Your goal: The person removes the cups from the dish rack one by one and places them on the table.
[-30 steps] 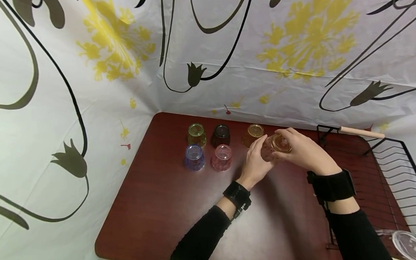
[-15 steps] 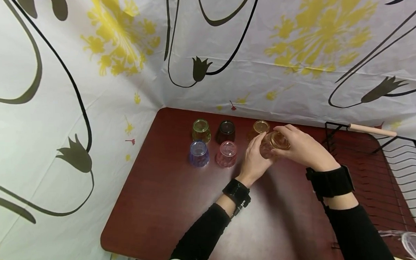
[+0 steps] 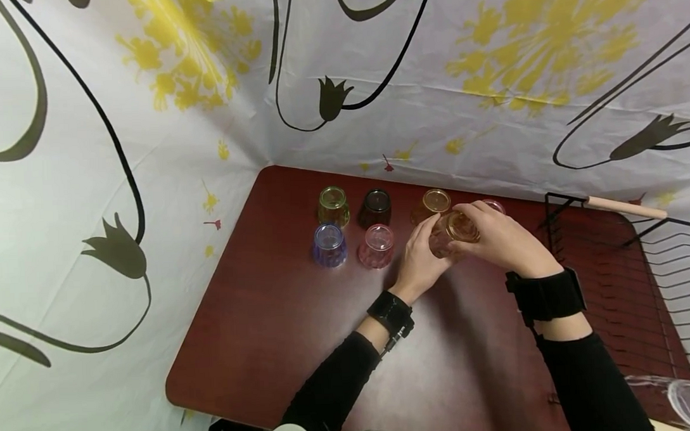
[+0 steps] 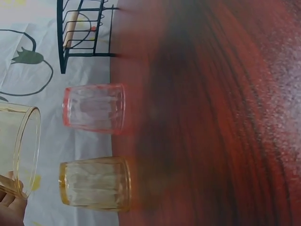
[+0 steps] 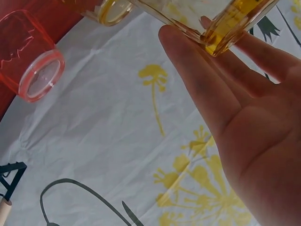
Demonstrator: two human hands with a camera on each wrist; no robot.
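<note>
Both hands are holding one amber glass [image 3: 455, 230] above the red table [image 3: 280, 332], near the back row of upside-down glasses. The left hand [image 3: 421, 263] is gripping its lower side, while the right hand [image 3: 502, 242] is curling its fingers [image 5: 202, 89] around the rim.

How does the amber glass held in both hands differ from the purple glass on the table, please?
The amber glass is lifted off the table, gripped by the left hand and right hand; the purple glass stands on the red-brown table, untouched. The amber glass is tilted, while the purple glass stands straight, upside down. One is amber, the other purple. Both are small, see-through tumblers.
</note>
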